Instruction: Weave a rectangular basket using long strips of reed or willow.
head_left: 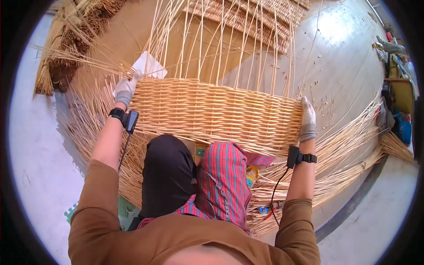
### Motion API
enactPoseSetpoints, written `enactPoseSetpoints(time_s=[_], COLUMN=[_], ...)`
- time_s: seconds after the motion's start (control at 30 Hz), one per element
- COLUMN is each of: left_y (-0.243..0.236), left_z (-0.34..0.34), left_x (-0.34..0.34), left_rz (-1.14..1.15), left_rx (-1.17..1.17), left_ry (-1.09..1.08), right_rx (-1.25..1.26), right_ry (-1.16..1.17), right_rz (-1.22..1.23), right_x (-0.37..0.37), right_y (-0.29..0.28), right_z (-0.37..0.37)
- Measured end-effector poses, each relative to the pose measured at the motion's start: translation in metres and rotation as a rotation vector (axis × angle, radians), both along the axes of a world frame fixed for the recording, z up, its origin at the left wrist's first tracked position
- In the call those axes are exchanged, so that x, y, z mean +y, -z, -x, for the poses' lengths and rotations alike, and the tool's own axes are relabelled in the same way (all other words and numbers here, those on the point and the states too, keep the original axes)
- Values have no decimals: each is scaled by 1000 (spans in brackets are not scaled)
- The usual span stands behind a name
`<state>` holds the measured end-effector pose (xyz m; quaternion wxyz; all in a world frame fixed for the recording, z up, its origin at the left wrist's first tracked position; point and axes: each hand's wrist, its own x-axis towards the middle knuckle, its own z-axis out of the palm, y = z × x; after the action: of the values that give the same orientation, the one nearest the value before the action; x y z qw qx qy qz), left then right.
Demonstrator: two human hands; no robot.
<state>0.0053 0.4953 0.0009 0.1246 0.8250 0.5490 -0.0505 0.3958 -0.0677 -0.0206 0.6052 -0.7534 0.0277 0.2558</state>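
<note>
A half-woven wicker panel stretches across in front of my knees, with several long upright stakes rising from its far edge. My left hand, in a pale work glove, is closed around the panel's left end, close to a spray of loose rods. At the opposite end my right hand, gloved too, grips the right edge with its fingertips at the top corner. Parts of the fingers on both hands are hidden behind the weave.
Thick bundles of rods lie at the far left, finished woven panels at the back. Loose rods spread on both sides of me. White paper lies behind the panel. Small tools lie by my right leg. Shelving stands far right.
</note>
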Motion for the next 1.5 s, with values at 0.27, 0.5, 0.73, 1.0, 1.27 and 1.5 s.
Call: enactPoseSetpoints(time_s=[0.27,0.5,0.73,1.0,1.27,1.5], left_y=[-8,-39,-17,-48,-64,-51], left_z=[12,-12,8,26,72,62], left_x=[-9,-19,-18,-22,-47,-40], left_rz=[-64,-70,102,428,450,449], left_rx=[55,-253,-508,-242,-365,-233], left_ry=[5,121,56,195,138,87], right_rx=[-114,-146,-500,-1034,-595,-750], right_ry=[-5,61,17,-542,-526,-685], right_rz=[-139,-248,-44,1050,968,1247], right_x=[-17,-39,-35,-11,48,41], right_y=[-35,-19,-23,-124,-139,-136], right_z=[33,13,24,25,103,141])
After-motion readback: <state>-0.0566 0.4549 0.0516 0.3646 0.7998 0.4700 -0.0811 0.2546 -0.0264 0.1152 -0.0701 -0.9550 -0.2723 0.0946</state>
